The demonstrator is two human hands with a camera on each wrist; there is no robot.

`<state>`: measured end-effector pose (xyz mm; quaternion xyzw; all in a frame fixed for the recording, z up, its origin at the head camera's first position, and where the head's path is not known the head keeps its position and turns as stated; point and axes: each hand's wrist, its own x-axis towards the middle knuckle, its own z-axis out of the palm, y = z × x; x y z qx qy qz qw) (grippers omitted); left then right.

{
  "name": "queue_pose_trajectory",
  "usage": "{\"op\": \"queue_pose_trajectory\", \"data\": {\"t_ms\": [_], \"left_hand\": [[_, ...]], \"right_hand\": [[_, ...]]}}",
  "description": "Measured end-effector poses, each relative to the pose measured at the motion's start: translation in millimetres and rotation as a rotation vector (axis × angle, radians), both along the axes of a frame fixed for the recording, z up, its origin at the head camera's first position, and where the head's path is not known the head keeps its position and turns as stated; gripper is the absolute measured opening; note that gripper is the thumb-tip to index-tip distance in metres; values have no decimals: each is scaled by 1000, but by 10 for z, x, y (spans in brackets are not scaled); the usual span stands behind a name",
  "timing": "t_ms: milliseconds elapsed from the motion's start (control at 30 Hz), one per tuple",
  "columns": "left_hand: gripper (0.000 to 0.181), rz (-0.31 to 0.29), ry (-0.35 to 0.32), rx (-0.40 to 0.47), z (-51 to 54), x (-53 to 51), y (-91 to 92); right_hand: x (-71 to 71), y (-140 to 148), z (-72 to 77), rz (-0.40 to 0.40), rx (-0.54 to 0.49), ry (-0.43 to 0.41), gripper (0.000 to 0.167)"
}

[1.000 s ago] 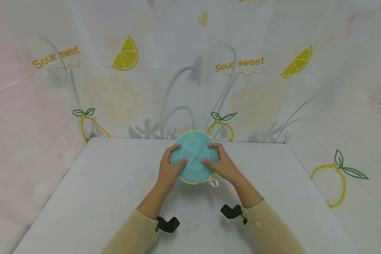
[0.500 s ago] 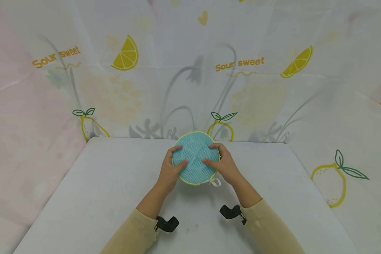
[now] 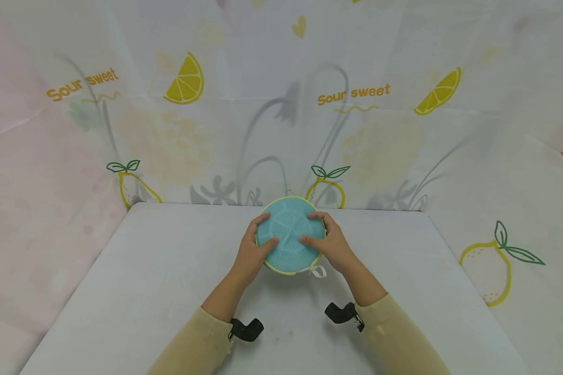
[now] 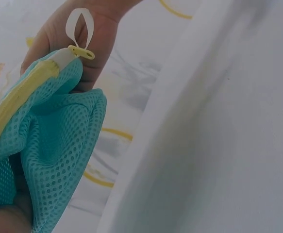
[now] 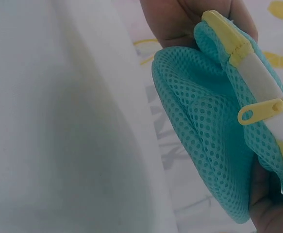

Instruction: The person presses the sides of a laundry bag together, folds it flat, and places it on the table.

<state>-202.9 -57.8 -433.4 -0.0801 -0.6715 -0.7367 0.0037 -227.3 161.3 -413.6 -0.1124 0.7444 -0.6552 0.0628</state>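
A round turquoise mesh bag (image 3: 289, 229) with yellow edging is held up above the white table. My left hand (image 3: 252, 250) grips its left side and my right hand (image 3: 333, 242) its right side, thumbs on the near face, other fingers partly hidden behind. In the left wrist view the mesh bag (image 4: 58, 141) is folded inward, with a yellow zipper pull (image 4: 81, 52) and a white loop (image 4: 79, 26) at one edge. The right wrist view shows the yellow zipper pull (image 5: 262, 111) on the bag (image 5: 209, 126).
The white table (image 3: 169, 260) extends under both forearms. Behind it hangs a cloth (image 3: 244, 67) printed with lemons and lettering. Black wrist-mounted pieces stick out at the left cuff (image 3: 246, 330) and the right cuff (image 3: 341, 313).
The bag has shifted slightly down and to the right in the head view, with both hands keeping their grip on it.
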Motion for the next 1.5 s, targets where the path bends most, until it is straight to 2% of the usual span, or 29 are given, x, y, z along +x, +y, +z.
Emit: {"op": "queue_pose_trajectory", "data": {"t_ms": [300,567,933,1167,1500], "left_hand": [[69,10,2,2,-14,0,-2],[69,-7,10,-48,-27,-1,3],[77,-46,69,-136,-37,-13,-38],[76,-56,141,-231,-41,-52,-105],[70,-113,81,-221,-28,-49,-150]], "right_hand": [[19,18,28,45,31,-1,66],[7,55,13,67,54,9,67],[15,86,35,105,-14,-4,69],[18,97,33,143,-24,-20,70],[30,100,32,201,-46,-46,73]]}}
